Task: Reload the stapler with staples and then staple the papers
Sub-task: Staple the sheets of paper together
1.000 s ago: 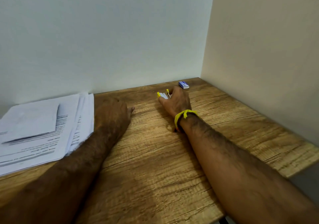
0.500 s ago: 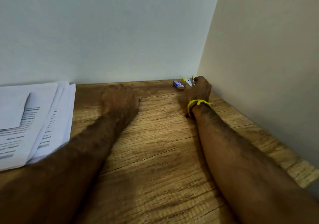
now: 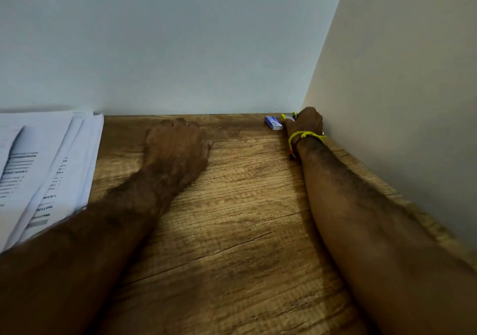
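Observation:
My right hand, with a yellow thread round the wrist, reaches into the far right corner of the wooden desk and grips a small yellow and silver stapler. Most of the stapler is hidden behind the fingers. A small blue staple box lies on the desk just left of it. My left hand rests flat on the desk, palm down, holding nothing. A stack of printed papers lies at the far left, beside my left forearm.
A pale wall runs along the back edge of the desk and a beige wall closes off its right side. The stapler and box sit tight in that corner.
My right hand has carried the stapler from mid-desk to the back right corner, beside the staple box. The view has turned right, so the papers sit further left. My left hand stays flat.

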